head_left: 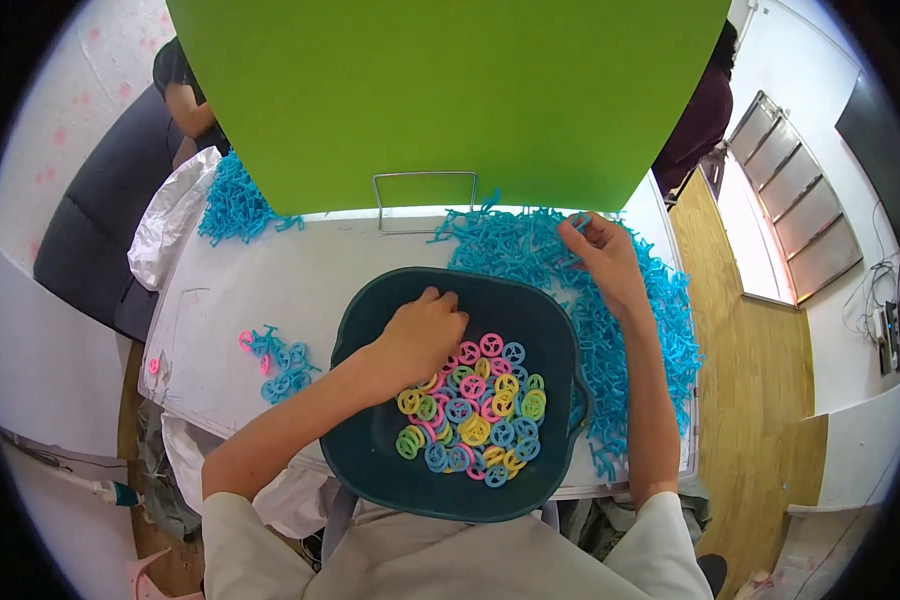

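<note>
A dark green basin [365, 470] sits against my front, partly over the table's near edge. Small plastic wheels [475, 430] in pink, yellow, green and blue lie loose on its bottom. My left hand [420, 335] reaches inside it, fingers curled down beside the wheels; whatever they grip is hidden. Beyond the basin on the right spreads a large heap of blue branched plastic pieces [510, 245]. Over that heap my right hand [602, 255] pinches a blue plastic piece [578, 222] between thumb and fingers.
An upright green board [450, 100] with a wire stand [425, 175] closes off the far side of the white table [240, 300]. Joined blue pieces and wheels [280, 365] lie at the left. Another blue heap [235, 205] is farther back. Two other people sit partly behind the board.
</note>
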A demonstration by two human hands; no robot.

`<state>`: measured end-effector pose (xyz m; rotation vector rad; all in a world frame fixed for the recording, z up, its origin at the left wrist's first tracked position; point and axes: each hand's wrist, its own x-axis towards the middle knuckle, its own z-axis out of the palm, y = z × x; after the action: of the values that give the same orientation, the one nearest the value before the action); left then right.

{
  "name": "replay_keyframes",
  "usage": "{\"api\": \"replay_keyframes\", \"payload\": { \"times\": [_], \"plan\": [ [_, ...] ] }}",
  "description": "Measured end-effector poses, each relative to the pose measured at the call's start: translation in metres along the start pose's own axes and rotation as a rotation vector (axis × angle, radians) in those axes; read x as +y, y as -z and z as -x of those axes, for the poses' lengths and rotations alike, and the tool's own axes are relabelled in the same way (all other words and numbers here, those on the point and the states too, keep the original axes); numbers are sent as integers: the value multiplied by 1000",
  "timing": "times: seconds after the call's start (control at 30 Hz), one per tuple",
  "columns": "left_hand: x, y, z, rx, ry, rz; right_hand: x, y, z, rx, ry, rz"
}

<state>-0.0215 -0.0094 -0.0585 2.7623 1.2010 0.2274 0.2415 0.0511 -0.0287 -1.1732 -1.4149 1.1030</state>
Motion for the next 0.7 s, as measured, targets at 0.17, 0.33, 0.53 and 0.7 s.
{"api": "replay_keyframes", "payload": {
  "times": [0.17,0.33,0.53,0.7],
  "plan": [
    [21,25,-13,268,104,373,-23,-21,15,-44,-53,-89],
    [43,60,-34,446,254,872,-24,-41,28,-159,25,-106],
    [33,57,-41,401,226,1219,-39,-44,36,-100,75,-196],
    [36,62,-35,372,186,1230,-49,-41,39,-128,-5,-248]
  ]
}}
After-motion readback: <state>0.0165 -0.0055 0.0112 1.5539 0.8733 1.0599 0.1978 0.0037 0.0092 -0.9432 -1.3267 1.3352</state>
